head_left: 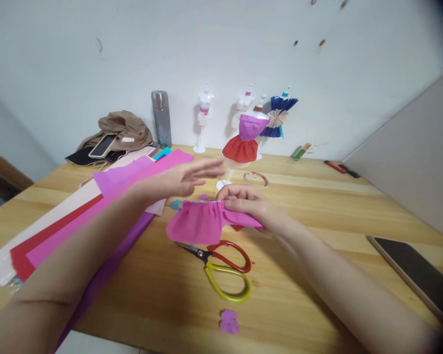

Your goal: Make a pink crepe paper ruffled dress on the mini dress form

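Note:
Between the thumb and fingers of my right hand (243, 201) is a strip of pink crepe paper (197, 223), gathered into pleats along its top edge like a small skirt. My left hand (188, 177) hovers above and left of the strip, its fingers stretched out and a little blurred, holding nothing. Below the strip lie scissors (203, 254) with one red and one yellow handle. A crumpled purple paper scrap (229, 321) rests nearer the table's front edge. Behind my hands stands a mini mannequin (254, 127) in a purple top and red skirt.
Coloured paper sheets (77, 216) cover the left side, partly under my left arm. Against the wall stand a grey flask (161, 118), a bare white mannequin (205, 105) and one in pleated blue (280, 130). A roll of clear tape (256, 179) and a dark tablet (417, 275) lie rightward.

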`<move>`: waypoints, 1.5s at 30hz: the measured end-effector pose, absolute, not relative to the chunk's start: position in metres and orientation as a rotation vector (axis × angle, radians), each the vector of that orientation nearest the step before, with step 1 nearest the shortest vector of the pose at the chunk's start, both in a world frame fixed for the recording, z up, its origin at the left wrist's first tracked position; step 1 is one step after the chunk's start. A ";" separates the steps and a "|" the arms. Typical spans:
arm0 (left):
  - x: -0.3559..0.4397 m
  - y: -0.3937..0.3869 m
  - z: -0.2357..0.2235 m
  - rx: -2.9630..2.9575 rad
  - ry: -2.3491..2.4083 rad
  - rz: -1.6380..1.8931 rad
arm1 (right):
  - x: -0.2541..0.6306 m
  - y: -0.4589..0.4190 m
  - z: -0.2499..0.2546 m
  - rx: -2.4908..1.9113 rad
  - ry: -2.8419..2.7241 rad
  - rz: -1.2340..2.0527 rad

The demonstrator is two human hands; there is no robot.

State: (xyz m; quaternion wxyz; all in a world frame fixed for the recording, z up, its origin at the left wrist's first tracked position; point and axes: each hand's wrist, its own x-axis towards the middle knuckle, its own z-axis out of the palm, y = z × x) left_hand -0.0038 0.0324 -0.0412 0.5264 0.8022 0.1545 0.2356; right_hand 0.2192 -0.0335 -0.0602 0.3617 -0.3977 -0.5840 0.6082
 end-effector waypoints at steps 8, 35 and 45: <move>0.008 0.038 -0.041 1.107 1.060 1.561 | 0.218 -0.028 -0.050 -0.981 -1.109 1.369; 0.063 -0.035 -0.064 1.562 0.946 0.844 | 0.220 -0.023 -0.065 -1.074 -1.163 1.055; 0.062 -0.033 -0.063 1.377 0.907 0.830 | 0.222 -0.021 -0.070 -1.081 -1.238 0.985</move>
